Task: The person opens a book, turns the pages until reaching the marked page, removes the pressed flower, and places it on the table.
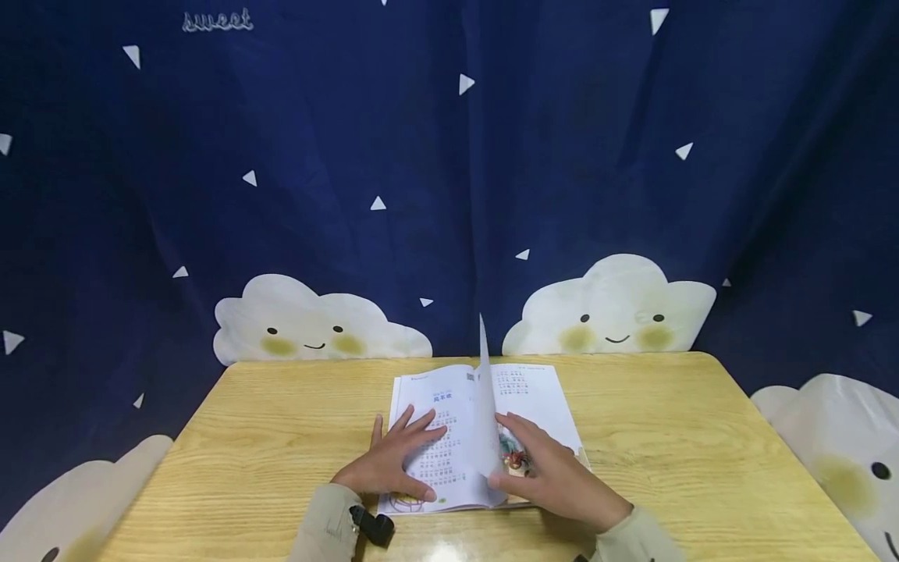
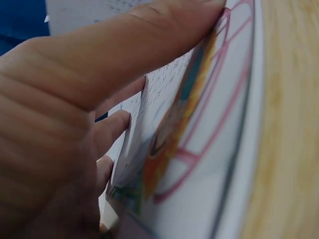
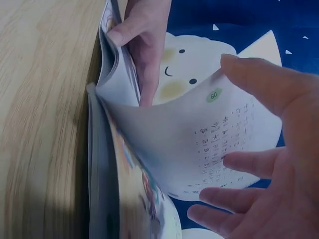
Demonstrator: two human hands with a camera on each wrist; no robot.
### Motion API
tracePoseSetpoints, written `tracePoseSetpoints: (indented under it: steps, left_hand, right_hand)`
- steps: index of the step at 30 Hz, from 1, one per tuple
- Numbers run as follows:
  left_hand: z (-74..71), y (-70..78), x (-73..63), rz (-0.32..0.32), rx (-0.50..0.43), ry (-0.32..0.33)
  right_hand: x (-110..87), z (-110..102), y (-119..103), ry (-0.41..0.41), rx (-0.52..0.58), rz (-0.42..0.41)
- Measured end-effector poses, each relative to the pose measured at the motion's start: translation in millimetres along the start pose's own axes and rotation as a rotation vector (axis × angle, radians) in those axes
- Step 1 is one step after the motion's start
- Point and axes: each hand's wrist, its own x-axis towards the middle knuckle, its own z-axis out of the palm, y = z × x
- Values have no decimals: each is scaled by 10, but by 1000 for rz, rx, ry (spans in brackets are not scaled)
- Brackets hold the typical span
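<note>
The right hand (image 1: 555, 472) is bringing its thumb tip to the near corner of a raised page (image 1: 486, 421), with its fingers straight and spread apart beside the printed face, so it is seemingly pushing the sheet rather than clamping it. The left hand (image 1: 396, 457) is resting spread on the left page (image 1: 421, 390), fingers apart, its thumb lying near the bottom edge and holding nothing. Between the hands, the raised page is standing nearly upright at the spine of the book (image 1: 460, 437), which is lying opened out on the wooden counter (image 1: 281, 414), near the person. Beneath the right hand, a coloured picture (image 1: 516, 462) is partly showing on the right page (image 1: 541, 402). The step in hand appears to be turning this page, about halfway over; the next move seems to be calling for guiding it leftward and smoothing it flat, with the left hand clearing its path. Beyond, a dark blue curtain (image 1: 393, 140) is hanging behind the counter.
</note>
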Motion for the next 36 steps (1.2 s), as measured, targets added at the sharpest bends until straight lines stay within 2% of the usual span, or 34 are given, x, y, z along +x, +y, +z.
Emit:
tracePoseSetpoints:
  steps: [6,10,11,13,16,18,21,23,26,33,36]
  left_hand:
    - [12,-20,-24,6,12,0]
    - [1,-28,-26,-7,-61,-13]
    - [-9,-31,-24,-22,-104,-11]
    - [-37,-36,-22,-92,-263,-4]
    - [-88,-60,-23,-148,-512,37]
    - [-115,-73,-30,-161,-652,64]
    - [-133,-98,-32,-121,-763,81]
    - [-133,-109,-26,-92,-807,102]
    - [-120,-123,-15,-84,-860,138]
    - [-88,-136,-15,-146,-890,207]
    - [-82,-138,-15,-146,-895,223]
  right_hand:
    - [86,63,-30,-65,34,-52]
    - [121,110,-43,-76,46,-73]
    - [127,118,-50,-77,45,-73]
    - [139,128,-64,-80,37,-77]
    - [156,138,-80,-76,21,-87]
    - [169,144,-85,-76,13,-90]
    - [182,152,-93,-86,21,-92]
    - [192,164,-103,-96,31,-92]
    - [210,200,-116,-108,31,-92]
    - [249,329,-150,-110,-22,-105]
    - [256,376,-175,-114,-50,-105]
